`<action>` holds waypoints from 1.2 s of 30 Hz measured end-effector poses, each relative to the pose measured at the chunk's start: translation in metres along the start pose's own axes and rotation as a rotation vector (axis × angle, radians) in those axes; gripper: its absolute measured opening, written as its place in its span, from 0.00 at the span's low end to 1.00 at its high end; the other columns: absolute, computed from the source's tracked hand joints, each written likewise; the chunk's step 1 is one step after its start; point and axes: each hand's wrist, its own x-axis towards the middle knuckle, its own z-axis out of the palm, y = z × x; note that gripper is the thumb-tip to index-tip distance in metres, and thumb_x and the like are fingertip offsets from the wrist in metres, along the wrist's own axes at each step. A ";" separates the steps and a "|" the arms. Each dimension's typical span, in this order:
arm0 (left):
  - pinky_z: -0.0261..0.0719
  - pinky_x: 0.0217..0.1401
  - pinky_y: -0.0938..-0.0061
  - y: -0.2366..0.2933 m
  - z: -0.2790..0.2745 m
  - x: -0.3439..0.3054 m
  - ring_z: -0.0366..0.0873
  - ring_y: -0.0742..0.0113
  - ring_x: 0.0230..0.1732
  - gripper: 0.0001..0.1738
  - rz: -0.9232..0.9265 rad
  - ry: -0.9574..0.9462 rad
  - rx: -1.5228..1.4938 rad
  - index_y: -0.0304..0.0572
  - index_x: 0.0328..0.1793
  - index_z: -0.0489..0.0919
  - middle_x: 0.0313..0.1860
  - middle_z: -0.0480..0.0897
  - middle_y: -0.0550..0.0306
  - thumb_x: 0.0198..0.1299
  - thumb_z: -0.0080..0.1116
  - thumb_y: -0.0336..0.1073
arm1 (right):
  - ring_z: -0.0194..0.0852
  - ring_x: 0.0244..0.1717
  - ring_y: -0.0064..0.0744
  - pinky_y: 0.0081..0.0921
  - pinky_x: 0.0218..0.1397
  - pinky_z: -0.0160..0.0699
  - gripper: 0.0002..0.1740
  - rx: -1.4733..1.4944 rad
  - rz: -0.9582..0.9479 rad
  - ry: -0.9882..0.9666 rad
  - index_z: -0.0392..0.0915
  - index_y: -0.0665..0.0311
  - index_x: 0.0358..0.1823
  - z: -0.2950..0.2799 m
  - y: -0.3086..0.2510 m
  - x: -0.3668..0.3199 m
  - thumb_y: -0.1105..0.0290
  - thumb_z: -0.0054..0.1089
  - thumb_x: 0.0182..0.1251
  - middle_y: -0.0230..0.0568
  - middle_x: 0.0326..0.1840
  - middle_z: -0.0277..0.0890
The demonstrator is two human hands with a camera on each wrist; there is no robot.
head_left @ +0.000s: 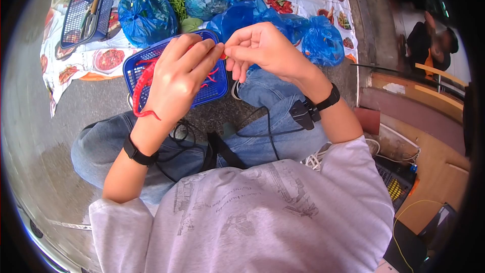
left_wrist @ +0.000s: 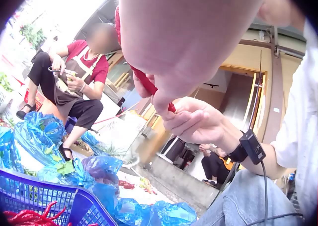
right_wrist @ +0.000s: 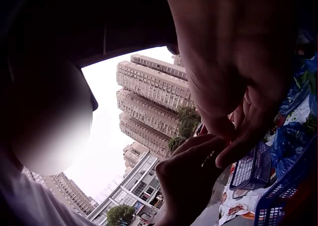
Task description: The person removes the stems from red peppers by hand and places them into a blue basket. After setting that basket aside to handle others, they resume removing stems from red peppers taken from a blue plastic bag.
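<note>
My left hand (head_left: pixel 177 76) grips a long red chili pepper (head_left: pixel 141 91) above the blue plastic basket. The pepper's thin curled tip hangs out past the wrist side of the hand. Its other end shows red at the fingertips, where the thumb and fingers of my right hand (head_left: pixel 265 48) pinch it. Seen from the left wrist, the red pepper (left_wrist: pixel 144 81) runs along the left palm to where both hands meet. Below the hands is the blue basket (head_left: pixel 214 98), with more red chili peppers (left_wrist: pixel 32 216) inside. The left fingers hide part of the held pepper.
A second blue basket (head_left: pixel 108 12) with a dark-handled tool stands at the far left. Blue plastic bags (head_left: pixel 146 12) and green vegetables cover the patterned sheet (head_left: pixel 76 63). Another person (left_wrist: pixel 74 77) sits across, scissors in hand. Black cables (head_left: pixel 268 126) lie over my legs.
</note>
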 end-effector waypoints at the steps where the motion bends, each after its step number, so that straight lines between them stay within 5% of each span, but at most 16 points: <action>1: 0.81 0.48 0.63 0.000 -0.001 0.001 0.80 0.55 0.48 0.24 0.002 -0.001 -0.001 0.29 0.50 0.86 0.47 0.83 0.51 0.41 0.63 0.28 | 0.87 0.27 0.33 0.27 0.32 0.88 0.11 0.048 0.034 -0.011 0.82 0.79 0.40 -0.001 0.000 0.000 0.74 0.59 0.73 0.51 0.32 0.85; 17: 0.83 0.47 0.63 0.000 -0.005 0.004 0.81 0.54 0.47 0.26 0.041 0.091 0.003 0.27 0.49 0.86 0.46 0.83 0.50 0.37 0.62 0.27 | 0.86 0.31 0.29 0.24 0.37 0.87 0.10 0.292 0.123 -0.048 0.83 0.74 0.42 -0.005 0.010 0.003 0.71 0.61 0.74 0.47 0.36 0.86; 19: 0.83 0.47 0.63 0.001 -0.005 0.004 0.81 0.54 0.47 0.26 0.044 0.096 0.006 0.27 0.49 0.86 0.46 0.83 0.50 0.37 0.62 0.27 | 0.79 0.26 0.21 0.17 0.27 0.75 0.10 0.285 0.148 -0.034 0.82 0.68 0.43 -0.002 0.009 0.003 0.68 0.60 0.74 0.37 0.31 0.83; 25: 0.83 0.46 0.66 0.001 -0.006 0.005 0.82 0.54 0.44 0.23 -0.020 0.133 -0.006 0.30 0.49 0.87 0.44 0.84 0.49 0.43 0.65 0.25 | 0.75 0.26 0.20 0.18 0.25 0.70 0.10 0.375 0.129 -0.056 0.81 0.68 0.44 0.001 0.011 0.003 0.67 0.59 0.75 0.35 0.31 0.81; 27: 0.82 0.44 0.68 0.004 -0.002 0.005 0.82 0.55 0.42 0.17 -0.287 0.128 -0.179 0.32 0.49 0.87 0.44 0.85 0.47 0.51 0.68 0.23 | 0.75 0.25 0.20 0.18 0.24 0.69 0.10 0.411 0.123 -0.064 0.81 0.67 0.44 0.003 0.010 0.003 0.67 0.58 0.76 0.35 0.32 0.81; 33: 0.81 0.38 0.70 0.005 0.003 0.003 0.86 0.56 0.32 0.11 -0.523 0.129 -0.341 0.29 0.51 0.86 0.32 0.86 0.47 0.64 0.67 0.27 | 0.84 0.31 0.24 0.21 0.33 0.82 0.10 0.448 0.074 -0.078 0.83 0.70 0.44 0.000 0.006 0.004 0.69 0.60 0.75 0.40 0.36 0.85; 36: 0.82 0.38 0.76 0.010 0.000 0.004 0.84 0.74 0.33 0.12 -0.817 0.052 -0.711 0.30 0.54 0.86 0.33 0.88 0.54 0.71 0.61 0.31 | 0.88 0.34 0.28 0.25 0.38 0.90 0.07 -0.062 -0.462 0.347 0.81 0.76 0.45 -0.002 -0.022 0.001 0.79 0.64 0.71 0.45 0.37 0.86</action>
